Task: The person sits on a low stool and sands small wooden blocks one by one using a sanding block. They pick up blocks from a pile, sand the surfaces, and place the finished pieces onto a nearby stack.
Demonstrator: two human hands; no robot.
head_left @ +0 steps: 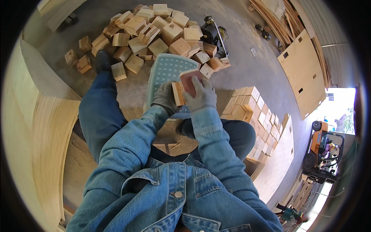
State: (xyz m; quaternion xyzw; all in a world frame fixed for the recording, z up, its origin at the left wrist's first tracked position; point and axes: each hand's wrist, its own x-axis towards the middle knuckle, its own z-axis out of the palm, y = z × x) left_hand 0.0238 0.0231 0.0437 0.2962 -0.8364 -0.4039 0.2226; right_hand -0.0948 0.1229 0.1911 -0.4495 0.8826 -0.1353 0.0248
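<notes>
In my gloved left hand [166,97] is a pale wooden block [178,94], gripped by its side above a light-blue plastic stool [168,65] with a patterned top. My gloved right hand [203,92] is closed on a flat reddish-brown pad, which looks like a sanding block [189,80]. The pad lies against the wooden block or just above it; I cannot tell whether they touch. Both hands are close together between my knees, and the fingers of the left one are partly hidden.
Beyond the stool lies a heap of loose wooden blocks [158,46], with a black wheeled tool [212,34] beside it. Neatly stacked blocks [262,120] stand at the right. Thick plywood sheets [50,143] rise on the left. A forklift [319,147] is at the far right.
</notes>
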